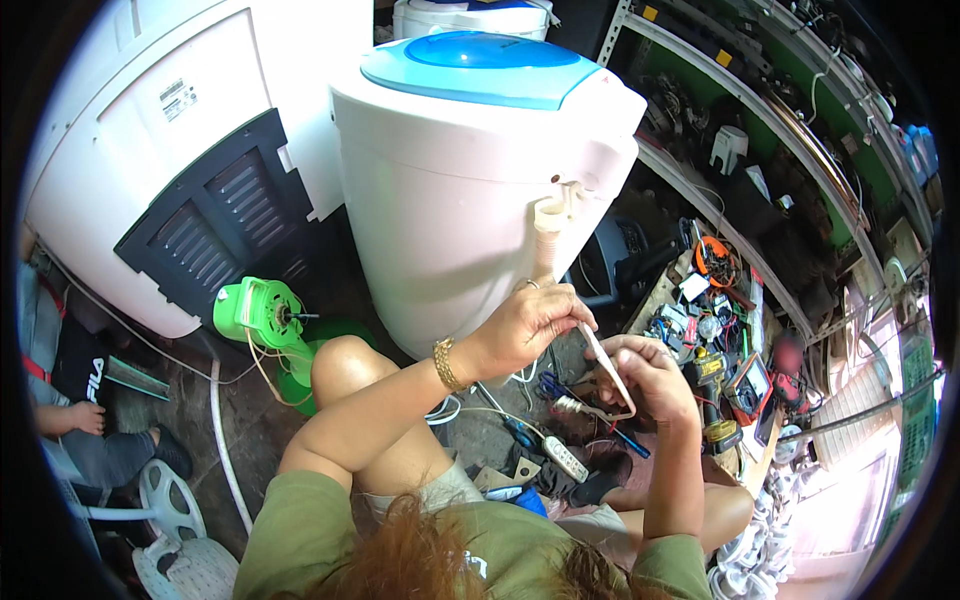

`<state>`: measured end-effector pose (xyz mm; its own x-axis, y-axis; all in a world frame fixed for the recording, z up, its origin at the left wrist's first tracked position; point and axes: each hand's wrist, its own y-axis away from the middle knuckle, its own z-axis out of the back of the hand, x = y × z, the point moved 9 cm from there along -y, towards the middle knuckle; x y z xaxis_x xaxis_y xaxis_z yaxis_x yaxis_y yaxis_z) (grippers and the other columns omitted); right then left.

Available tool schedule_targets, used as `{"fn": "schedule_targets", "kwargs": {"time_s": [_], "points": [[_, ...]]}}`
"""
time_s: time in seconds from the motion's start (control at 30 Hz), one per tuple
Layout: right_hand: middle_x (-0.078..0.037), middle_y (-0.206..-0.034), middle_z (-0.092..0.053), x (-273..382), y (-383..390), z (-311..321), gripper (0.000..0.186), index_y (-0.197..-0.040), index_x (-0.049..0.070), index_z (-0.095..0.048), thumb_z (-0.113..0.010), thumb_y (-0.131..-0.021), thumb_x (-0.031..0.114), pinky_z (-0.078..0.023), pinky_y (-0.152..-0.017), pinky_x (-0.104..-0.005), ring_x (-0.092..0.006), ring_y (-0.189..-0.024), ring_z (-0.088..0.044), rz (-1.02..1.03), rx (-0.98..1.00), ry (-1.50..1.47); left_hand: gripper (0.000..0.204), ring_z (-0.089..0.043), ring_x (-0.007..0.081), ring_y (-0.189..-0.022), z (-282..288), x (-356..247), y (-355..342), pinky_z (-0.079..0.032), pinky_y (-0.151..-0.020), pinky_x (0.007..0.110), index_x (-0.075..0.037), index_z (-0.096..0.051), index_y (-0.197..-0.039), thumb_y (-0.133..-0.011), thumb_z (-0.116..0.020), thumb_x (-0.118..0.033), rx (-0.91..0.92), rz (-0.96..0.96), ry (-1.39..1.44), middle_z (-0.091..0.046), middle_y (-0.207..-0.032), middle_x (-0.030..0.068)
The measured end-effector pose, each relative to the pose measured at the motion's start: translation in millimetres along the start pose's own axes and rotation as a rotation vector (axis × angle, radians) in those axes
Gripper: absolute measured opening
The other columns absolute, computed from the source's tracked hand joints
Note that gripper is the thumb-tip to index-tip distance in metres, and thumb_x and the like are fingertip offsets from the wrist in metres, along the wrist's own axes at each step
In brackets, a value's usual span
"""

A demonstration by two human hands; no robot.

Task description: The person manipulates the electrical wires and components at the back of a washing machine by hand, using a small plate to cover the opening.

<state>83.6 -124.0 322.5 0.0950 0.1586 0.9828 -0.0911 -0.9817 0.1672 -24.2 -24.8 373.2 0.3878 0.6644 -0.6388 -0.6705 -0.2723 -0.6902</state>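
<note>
A thin pale strip (606,362), like a flat sleeve or cable, runs slantwise between my two hands. My left hand (535,322) pinches its upper end between thumb and fingertips. Lower down, my right hand (652,382) is closed round it. Below the right hand, a narrow beige cord (612,415) bends back to the left toward a small pale coiled or ridged end. Whether cord and strip are one piece I cannot tell. Just beyond my left hand, a ribbed drain hose (546,245) hangs on a white washing machine (440,210) with a blue lid.
On the floor lie a white power strip (566,459) and a screwdriver (520,433). To the right, a low board holds a yellow drill (708,368), meters and loose parts under metal shelving (720,75). A green fan (262,312) stands left; another person (70,415) sits far left.
</note>
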Motion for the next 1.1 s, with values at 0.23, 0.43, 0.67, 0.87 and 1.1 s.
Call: {"fn": "schedule_targets", "kwargs": {"time_s": [0.23,0.43,0.67,0.87,1.1], "points": [[0.000,-0.071,-0.059,-38.4,-7.1,-3.1,0.017,-0.100,-0.002,-0.061,-0.061,-0.088,0.009,-0.044,-0.051,-0.0208,-0.0063,-0.058,-0.053,0.111,-0.262,-0.104,0.031,-0.050,0.0190,-0.093,15.0,6.7,38.7,-0.039,-0.082,0.034,-0.008,-0.060,-0.101,-0.073,-0.073,-0.009,-0.416,0.124,-0.327,-0.056,-0.095,0.0053],[-0.007,-0.069,-0.062,-45.8,2.6,-32.4,0.005,-0.086,-0.003,-0.062,-0.063,-0.082,-0.004,-0.046,-0.054,-0.0256,-0.0081,-0.063,-0.058,0.505,-0.627,0.598,0.029,-0.051,0.0025,-0.067,-66.6,82.8,112.7,-0.040,-0.059,0.017,-0.003,-0.060,-0.109,-0.096,-0.053,-0.028,-0.385,0.970,0.693,-0.056,-0.079,-0.0041],[-0.006,-0.079,-0.067,-213.9,-16.3,82.9,0.028,-0.089,-0.001,-0.066,-0.050,-0.094,0.022,-0.047,-0.060,-0.0254,-0.0111,-0.064,-0.057,-0.155,-0.220,-0.199,0.029,-0.060,0.0109,-0.077,-60.9,100.4,131.9,-0.051,-0.074,0.026,-0.001,-0.061,-0.111,-0.097,-0.049,-0.024,-0.430,0.867,0.728,-0.062,-0.086,0.0036],[-0.018,-0.103,-0.065,-438.4,-0.1,162.6,0.031,-0.109,0.010,-0.064,-0.058,-0.084,0.026,-0.048,-0.087,-0.0420,-0.0396,-0.097,-0.061,-0.561,-0.419,1.001,0.027,-0.063,0.0159,-0.082,-86.0,120.3,139.2,-0.055,-0.073,0.032,-0.002,-0.057,-0.112,-0.096,-0.050,-0.023,-0.397,0.971,0.977,-0.063,-0.093,0.0070],[-0.012,-0.104,-0.065,-502.9,-73.3,177.2,0.038,-0.117,0.008,-0.057,-0.052,-0.086,0.030,-0.051,-0.080,-0.0376,-0.0278,-0.095,-0.062,-0.121,-0.839,0.692,0.030,-0.061,0.0191,-0.099,-102.8,134.0,124.4,-0.052,-0.086,0.035,-0.005,-0.054,-0.119,-0.095,-0.052,-0.023,-0.431,0.961,1.121,-0.063,-0.105,0.0094]]}}
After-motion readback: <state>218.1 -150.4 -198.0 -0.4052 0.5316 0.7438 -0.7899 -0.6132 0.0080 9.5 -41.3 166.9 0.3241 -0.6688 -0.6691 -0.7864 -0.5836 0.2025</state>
